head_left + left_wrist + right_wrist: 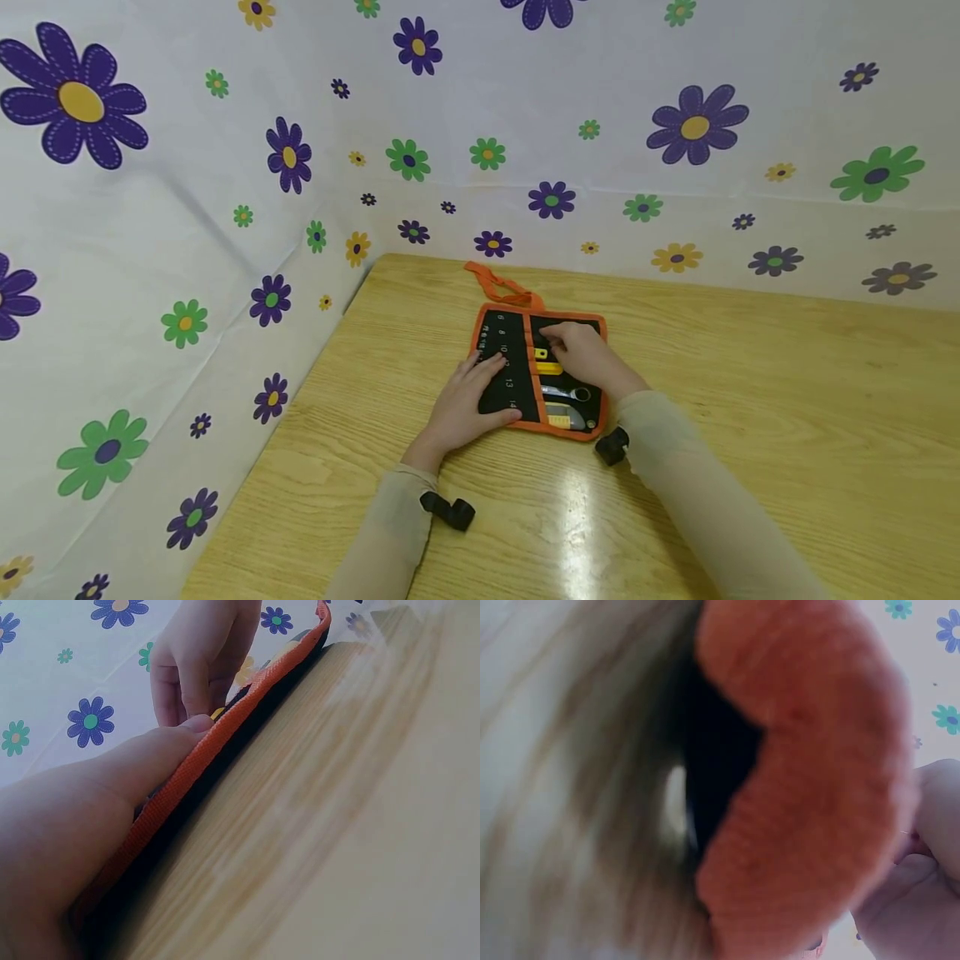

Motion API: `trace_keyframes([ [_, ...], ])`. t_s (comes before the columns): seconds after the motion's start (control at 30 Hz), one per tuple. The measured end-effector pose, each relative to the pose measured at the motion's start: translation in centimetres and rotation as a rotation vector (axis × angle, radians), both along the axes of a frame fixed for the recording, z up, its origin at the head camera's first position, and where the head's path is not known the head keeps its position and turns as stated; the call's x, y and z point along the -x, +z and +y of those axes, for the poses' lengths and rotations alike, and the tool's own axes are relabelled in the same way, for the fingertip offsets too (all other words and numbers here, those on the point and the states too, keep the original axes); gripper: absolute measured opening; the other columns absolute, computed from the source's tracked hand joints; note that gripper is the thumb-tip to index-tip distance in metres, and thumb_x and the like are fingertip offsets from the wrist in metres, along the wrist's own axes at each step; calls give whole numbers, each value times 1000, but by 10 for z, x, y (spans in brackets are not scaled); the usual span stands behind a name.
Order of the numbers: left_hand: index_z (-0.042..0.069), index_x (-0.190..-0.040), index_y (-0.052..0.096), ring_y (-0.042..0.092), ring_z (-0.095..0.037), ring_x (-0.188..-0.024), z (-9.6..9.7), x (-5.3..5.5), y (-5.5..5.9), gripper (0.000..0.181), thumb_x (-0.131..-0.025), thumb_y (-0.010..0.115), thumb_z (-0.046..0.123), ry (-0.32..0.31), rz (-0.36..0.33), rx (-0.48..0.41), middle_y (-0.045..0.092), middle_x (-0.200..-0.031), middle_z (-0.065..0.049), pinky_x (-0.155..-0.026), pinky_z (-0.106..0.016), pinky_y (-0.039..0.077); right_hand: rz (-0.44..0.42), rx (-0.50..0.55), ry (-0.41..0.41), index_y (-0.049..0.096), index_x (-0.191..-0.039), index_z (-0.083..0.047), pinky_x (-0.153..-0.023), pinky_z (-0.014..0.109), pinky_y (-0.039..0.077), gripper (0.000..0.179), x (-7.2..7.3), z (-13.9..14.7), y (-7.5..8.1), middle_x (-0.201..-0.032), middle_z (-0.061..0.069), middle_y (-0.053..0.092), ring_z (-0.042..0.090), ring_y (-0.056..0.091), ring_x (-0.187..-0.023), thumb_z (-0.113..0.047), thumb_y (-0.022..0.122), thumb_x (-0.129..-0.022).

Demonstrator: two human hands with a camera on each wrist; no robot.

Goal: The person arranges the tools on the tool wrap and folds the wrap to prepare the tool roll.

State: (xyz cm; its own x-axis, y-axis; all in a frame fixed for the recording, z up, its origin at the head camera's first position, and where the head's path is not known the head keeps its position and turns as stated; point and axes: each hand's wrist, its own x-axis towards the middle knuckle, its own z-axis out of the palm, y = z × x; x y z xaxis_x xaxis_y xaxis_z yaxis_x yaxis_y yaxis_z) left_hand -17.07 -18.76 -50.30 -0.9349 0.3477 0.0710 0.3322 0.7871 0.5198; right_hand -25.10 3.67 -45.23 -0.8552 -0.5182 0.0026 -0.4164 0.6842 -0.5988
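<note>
A black tool roll (517, 396) with orange trim lies unfolded on the table, white numbers down its left half. My left hand (462, 407) rests on that half with fingers spread, its thumb near the lower edge. Over the upper right half, my right hand (588, 354) bends its fingers down at the top pocket; I cannot tell whether they pinch anything. Below them, a yellow handle (550, 367), a ring-ended wrench (566, 392) and a grey-and-yellow knife-like tool (564, 416) stick out of the pockets. In the left wrist view, the thumb (169, 754) presses along the orange edging.
An orange strap (495, 283) trails from the roll's far edge. The wooden table (750, 400) reaches back to a white flower-printed sheet (600, 75) hanging behind and at the left. Black wrist cameras (453, 510) sit on both sleeves.
</note>
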Motion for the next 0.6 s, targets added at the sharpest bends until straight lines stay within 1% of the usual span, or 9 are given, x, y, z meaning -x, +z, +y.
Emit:
trace_keyframes([
  [0.07,24,-152,29,6,-19,-145,0,0,0,86,-83,61,63,-1,0,3,24,-156,9,-116,-40,7,-3,2,7,58,-127,6,-76,38,51,33,-1,0,0,-120,23,61,28,61,-91,3,47,-96],
  [0.2,24,-152,29,6,-19,-145,1,0,1,85,-83,62,61,2,-3,4,24,-155,10,-116,-39,7,-19,6,27,55,-130,7,-89,43,50,35,-3,1,2,-122,24,59,33,59,-109,5,44,-97],
  [0.3,23,-152,29,6,-19,-145,1,0,2,85,-83,62,61,2,-9,4,25,-155,9,-116,-40,7,-40,13,38,52,-132,8,-90,43,49,37,-7,6,5,-123,24,58,34,58,-110,7,43,-96],
  [0.4,23,-152,29,6,-19,-145,2,0,3,85,-83,62,61,3,-24,5,24,-156,9,-116,-40,6,-39,17,42,52,-132,7,-90,44,49,37,-13,12,9,-125,24,57,34,58,-109,6,47,-95],
  [0.5,24,-152,28,5,-19,-145,2,-1,4,85,-83,62,62,5,-28,5,24,-156,9,-116,-40,7,0,27,53,55,-128,7,-87,44,50,34,-20,17,11,-121,22,58,33,58,-105,2,54,-95],
  [0.6,24,-152,28,6,-19,-145,1,-1,3,85,-83,62,62,10,-22,6,24,-156,10,-116,-41,8,58,41,69,61,-120,5,-81,41,52,28,-29,22,11,-112,18,61,28,60,-96,-2,60,-93],
])
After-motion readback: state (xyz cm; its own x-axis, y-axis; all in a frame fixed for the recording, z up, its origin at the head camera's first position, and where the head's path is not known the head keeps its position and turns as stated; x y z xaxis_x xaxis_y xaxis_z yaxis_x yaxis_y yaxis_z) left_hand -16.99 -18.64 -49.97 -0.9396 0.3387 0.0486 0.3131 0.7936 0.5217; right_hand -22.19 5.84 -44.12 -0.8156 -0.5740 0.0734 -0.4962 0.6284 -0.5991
